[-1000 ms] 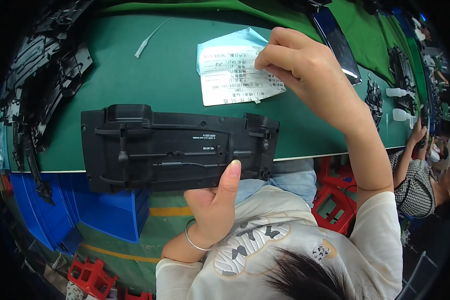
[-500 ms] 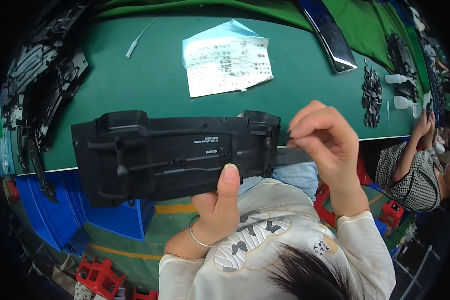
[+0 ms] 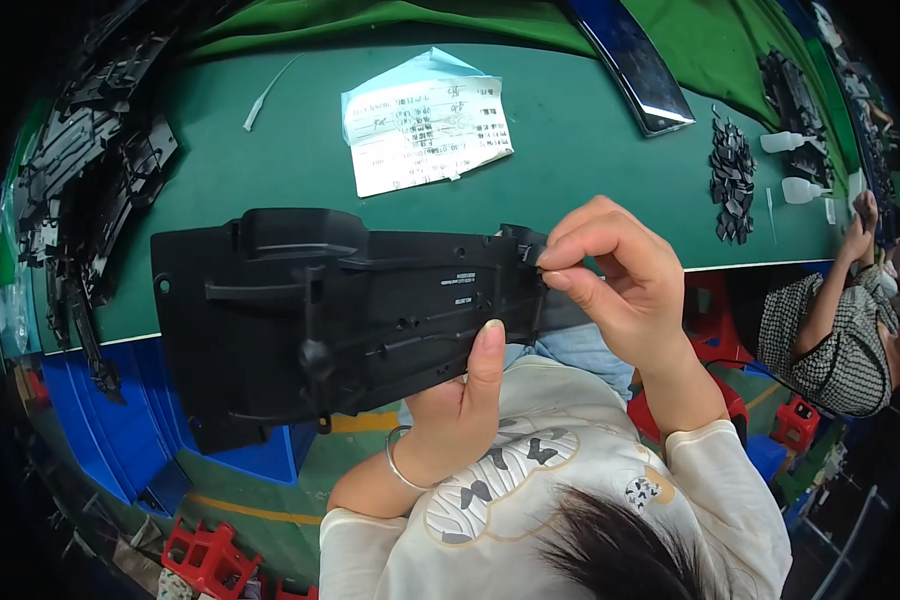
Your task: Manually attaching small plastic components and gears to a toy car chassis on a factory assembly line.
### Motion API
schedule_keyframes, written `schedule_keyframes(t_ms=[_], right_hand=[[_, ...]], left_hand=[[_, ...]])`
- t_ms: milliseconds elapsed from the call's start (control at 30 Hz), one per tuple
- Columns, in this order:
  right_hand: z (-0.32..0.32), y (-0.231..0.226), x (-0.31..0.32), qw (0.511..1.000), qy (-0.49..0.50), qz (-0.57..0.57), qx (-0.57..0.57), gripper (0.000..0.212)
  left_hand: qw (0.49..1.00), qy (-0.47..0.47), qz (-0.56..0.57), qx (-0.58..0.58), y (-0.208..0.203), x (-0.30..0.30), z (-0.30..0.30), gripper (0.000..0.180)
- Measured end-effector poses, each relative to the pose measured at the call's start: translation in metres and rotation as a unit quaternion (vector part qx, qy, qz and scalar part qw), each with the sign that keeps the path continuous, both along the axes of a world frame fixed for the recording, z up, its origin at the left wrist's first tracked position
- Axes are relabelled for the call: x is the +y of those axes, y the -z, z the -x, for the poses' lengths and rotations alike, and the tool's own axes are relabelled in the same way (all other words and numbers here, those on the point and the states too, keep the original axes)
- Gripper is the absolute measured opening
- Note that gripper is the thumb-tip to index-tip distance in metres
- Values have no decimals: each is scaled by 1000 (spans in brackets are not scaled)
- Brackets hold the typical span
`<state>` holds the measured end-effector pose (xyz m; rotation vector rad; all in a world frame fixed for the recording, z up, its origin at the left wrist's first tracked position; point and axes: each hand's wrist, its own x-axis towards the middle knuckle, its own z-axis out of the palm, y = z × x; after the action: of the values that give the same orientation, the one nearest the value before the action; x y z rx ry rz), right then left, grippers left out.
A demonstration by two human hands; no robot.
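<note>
My left hand (image 3: 455, 400) grips a black moulded plastic panel (image 3: 390, 310) that looks like a model car's underside, with raised ribs, housings and small holes. The thumb lies on its face and the fingers are hidden behind. The panel is held up in front of me, above the table's near edge. At its right end, my right hand (image 3: 620, 280) is closed in a pinch, thumb and forefinger against the panel. Between those fingertips is a small black part (image 3: 528, 256), mostly covered, its shape hard to make out.
A green table (image 3: 570, 170) bears a written paper sheet (image 3: 430, 135), a thin nozzle (image 3: 255, 110), a glossy dark panel (image 3: 635, 70), small black pieces (image 3: 732, 180) and white bottles (image 3: 802, 190). Black plastic parts (image 3: 90, 170) crowd the left; blue bins (image 3: 110, 420) stand below. A co-worker's arm (image 3: 840, 260) shows right.
My right hand has come left, and its fingertips now meet the panel's right end. The panel has turned and tilted in my left hand, its left end lower and nearer.
</note>
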<state>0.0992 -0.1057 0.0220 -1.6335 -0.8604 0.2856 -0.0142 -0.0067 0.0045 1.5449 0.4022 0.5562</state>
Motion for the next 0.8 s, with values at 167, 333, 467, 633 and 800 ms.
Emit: schedule_keyframes(t_ms=[167, 333, 467, 633, 800], right_hand=[[-2, 3, 1, 1000, -4, -10, 1, 13], [-3, 1, 0, 1000, -9, 0, -25, 15], [-3, 0, 1, 999, -16, 6, -32, 15], [-1, -1, 1, 999, -12, 16, -42, 16], [-3, -5, 1, 996, -22, 38, -71, 16]], left_hand=[[998, -26, -51, -7, 0, -1, -2, 13], [999, -25, -47, -3, -2, 0, -3, 13], [999, -15, -42, 7, -1, 0, -1, 13], [999, -21, -48, -10, -1, -1, -3, 13], [999, 0, -52, 0, -6, 1, -3, 14]])
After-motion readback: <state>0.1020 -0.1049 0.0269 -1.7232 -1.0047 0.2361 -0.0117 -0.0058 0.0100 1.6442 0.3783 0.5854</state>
